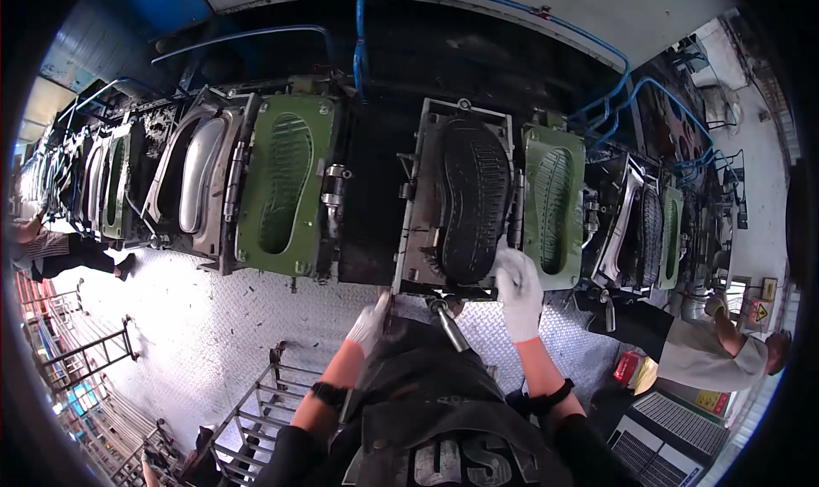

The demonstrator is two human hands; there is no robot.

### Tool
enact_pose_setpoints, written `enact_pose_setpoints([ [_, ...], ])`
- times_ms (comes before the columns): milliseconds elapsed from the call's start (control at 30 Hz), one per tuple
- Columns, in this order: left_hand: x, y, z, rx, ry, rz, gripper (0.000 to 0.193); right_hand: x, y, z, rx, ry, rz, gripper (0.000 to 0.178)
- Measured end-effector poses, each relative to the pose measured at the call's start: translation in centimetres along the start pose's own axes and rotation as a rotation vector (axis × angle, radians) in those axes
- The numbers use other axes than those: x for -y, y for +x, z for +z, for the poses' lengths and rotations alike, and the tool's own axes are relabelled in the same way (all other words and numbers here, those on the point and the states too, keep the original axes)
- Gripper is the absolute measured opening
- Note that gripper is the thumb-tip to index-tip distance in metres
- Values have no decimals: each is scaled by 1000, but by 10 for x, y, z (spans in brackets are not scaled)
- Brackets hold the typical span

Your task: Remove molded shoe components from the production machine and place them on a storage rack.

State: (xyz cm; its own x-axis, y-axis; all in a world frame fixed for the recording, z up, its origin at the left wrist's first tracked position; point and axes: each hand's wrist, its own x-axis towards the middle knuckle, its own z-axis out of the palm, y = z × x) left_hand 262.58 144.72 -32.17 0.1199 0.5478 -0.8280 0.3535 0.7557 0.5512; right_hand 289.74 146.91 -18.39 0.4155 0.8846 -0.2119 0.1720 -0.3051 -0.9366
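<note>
A black shoe sole (474, 201) lies in the open metal mould frame (416, 231) in front of me, its stitched, ridged face up. My right hand (519, 298), in a white glove, is at the sole's lower right edge with its fingers curled together; what they pinch, if anything, is too small to make out. The green mould half (553, 214) stands open just right of that hand. My left hand (368, 323), also gloved, is closed below the frame's lower left corner. Its fingers are partly hidden, and what they hold cannot be made out.
Left of the frame stands another open mould with a green half (286, 184) and a shiny metal last (203, 176). A metal handle (450, 327) juts toward me. Blue pipes (503, 1) arch behind. A metal rack (264, 406) stands lower left; another person (712, 350) is at right.
</note>
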Motion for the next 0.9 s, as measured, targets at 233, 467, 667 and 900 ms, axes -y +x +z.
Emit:
enact_pose_setpoints([
  [233,6,0,-59,113,-1331,84,47,-12,38,13,85,-702,-498,71],
  [467,81,30,32,84,-1101,181,39,-6,42,28,262,-785,-546,85],
  [667,-57,122,89,-69,-725,544,39,-14,41,37,270,-895,-569,88],
  [900,-24,161,95,222,-856,363,44,-24,49,26,265,-875,-607,94],
])
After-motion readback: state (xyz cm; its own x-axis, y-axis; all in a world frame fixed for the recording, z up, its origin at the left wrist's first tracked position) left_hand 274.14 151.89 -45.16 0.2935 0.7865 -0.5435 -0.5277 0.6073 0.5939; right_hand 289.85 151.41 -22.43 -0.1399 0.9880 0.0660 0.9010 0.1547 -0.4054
